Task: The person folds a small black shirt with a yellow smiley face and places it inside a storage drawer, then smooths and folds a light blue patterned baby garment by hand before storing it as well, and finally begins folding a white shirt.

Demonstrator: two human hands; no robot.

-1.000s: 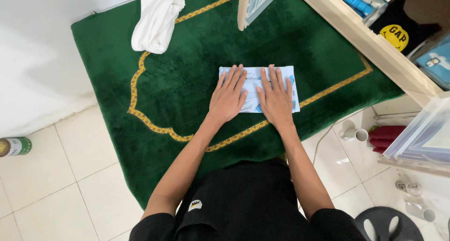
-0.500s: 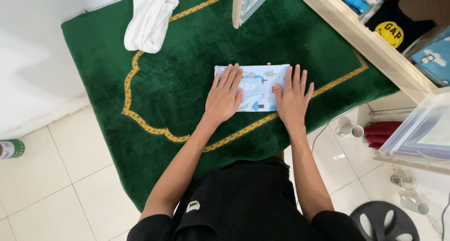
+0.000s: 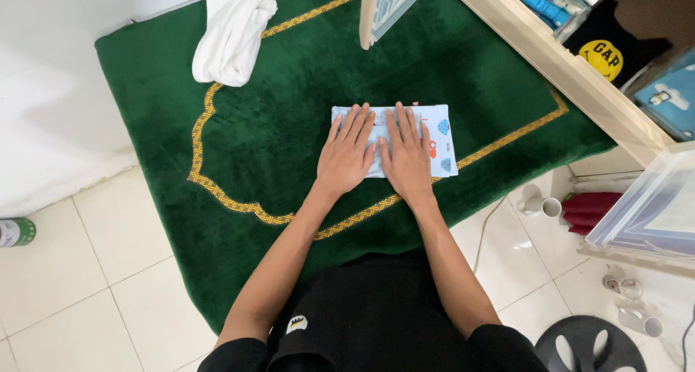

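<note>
Right hand (image 3: 407, 155) is sliding back in beside the left hand (image 3: 348, 155), both pressing flat, fingers spread, on the folded patterned cloth (image 3: 440, 137) on the green rug (image 3: 289, 126). Uneven pressure might be skewing that fold.

Open green rug (image 3: 275, 126) is seen left of the folded printed cloth (image 3: 440, 137) and between it and the bundled white garment (image 3: 232, 32). Far-right passage is blocked by the wooden shelf edge (image 3: 557, 61). A propped panel (image 3: 376, 10) is stood just beyond the cloth. Clear plastic drawers (image 3: 651, 213) and a small white cup (image 3: 552, 207) are crowded at right.
</note>
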